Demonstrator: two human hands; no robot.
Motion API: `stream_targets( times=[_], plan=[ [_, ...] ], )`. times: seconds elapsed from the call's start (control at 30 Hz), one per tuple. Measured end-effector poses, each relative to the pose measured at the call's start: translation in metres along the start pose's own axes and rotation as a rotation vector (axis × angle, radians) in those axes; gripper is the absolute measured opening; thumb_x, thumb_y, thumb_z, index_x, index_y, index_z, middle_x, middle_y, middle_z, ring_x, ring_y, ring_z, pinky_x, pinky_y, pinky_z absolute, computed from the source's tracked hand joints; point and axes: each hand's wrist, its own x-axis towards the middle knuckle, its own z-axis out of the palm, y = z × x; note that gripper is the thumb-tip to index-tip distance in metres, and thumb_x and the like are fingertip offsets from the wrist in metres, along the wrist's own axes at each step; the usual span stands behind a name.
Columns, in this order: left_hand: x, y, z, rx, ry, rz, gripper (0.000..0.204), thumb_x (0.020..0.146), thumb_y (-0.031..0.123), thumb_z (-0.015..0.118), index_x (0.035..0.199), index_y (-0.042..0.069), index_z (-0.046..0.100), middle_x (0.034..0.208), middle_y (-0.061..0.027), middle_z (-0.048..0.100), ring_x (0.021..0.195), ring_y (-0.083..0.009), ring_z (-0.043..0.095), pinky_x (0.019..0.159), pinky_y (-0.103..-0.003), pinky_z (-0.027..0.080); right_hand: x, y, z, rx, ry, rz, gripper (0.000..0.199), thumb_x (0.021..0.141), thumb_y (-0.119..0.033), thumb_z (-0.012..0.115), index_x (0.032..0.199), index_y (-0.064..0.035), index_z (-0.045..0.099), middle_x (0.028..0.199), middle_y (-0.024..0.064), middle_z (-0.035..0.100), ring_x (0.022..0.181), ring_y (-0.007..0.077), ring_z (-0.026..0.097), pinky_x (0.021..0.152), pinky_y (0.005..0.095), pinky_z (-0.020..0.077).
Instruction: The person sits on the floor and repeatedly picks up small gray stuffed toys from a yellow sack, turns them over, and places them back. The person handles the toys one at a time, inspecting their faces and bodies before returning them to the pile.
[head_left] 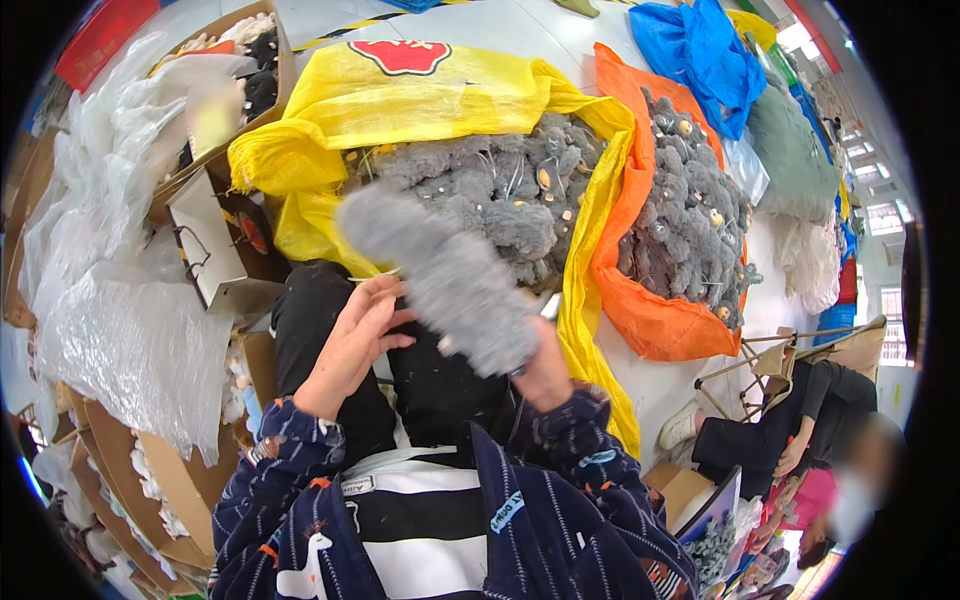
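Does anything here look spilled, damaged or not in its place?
Nothing looks clearly spilled or damaged: the grey plush toys fill the yellow sack and orange sack. Only clear plastic sheeting looks untidy, crumpled among cardboard cartons at left. The blurred plush in the right hand cannot be judged.

Pale-striped navy jacket (pixel 560 535) with white animal figure (pixel 316 565) — black-and-white striped shirt (pixel 420 520) — black trousers (pixel 450 400).

Close, wide fisheye view downward, head-high

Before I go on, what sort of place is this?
Probably a soft-toy workshop: a yellow sack and an orange sack hold heaps of fluffy gray pieces, with cardboard boxes alongside.
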Motion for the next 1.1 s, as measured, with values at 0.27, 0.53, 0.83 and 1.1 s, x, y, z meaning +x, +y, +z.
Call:
stream_targets(
  times=[0.27,0.53,0.83,1.1],
  plan=[
    [0.002,-0.004,0.000,0.010,0.030,-0.066,0.024,0.094,0.018,0.046,0.115,0.006,0.048,0.105,-0.0088,0.059,0.091,-0.0158,0.058,0.077,-0.027,0.046,0.089,-0.088,-0.077,-0.485,0.405,-0.617,0.044,0.085,-0.013,0.059,0.124,0.0012,0.043,0.104,0.0113,0.060,0.055,0.0053,0.048,0.044,0.0178,0.0399],
    [0.007,-0.008,0.002,0.185,-0.024,-0.074,0.021,0.094,0.018,0.046,0.111,0.006,0.051,0.100,-0.0081,0.059,0.088,-0.0142,0.058,0.076,-0.025,0.046,0.204,0.009,-0.171,-1.314,0.605,-0.355,0.055,0.069,-0.027,0.065,0.115,0.0006,0.053,0.094,0.0237,0.061,0.087,0.0346,0.059,0.079,0.0378,0.0464],
    [0.005,-0.009,-0.001,0.087,-0.025,-0.110,0.029,0.094,0.021,0.047,0.118,0.005,0.046,0.105,-0.0095,0.058,0.090,-0.0147,0.058,0.076,-0.026,0.046,0.157,-0.010,-0.087,-0.586,0.464,-0.187,0.018,0.076,-0.010,0.061,0.092,-0.0020,0.061,0.078,-0.0012,0.059,0.061,0.0082,0.049,0.051,0.0249,0.0411],
    [0.000,-0.014,-0.005,-0.338,-0.107,-0.108,0.053,0.094,0.038,0.041,0.136,0.007,0.030,0.131,-0.0111,0.044,0.113,-0.0209,0.048,0.091,-0.037,0.044,0.020,-0.054,0.059,-1.641,-0.478,-0.897,0.028,0.066,-0.003,0.064,0.093,-0.0068,0.060,0.103,0.0093,0.059,0.074,0.0232,0.063,0.060,0.0297,0.0511]
  ],
)
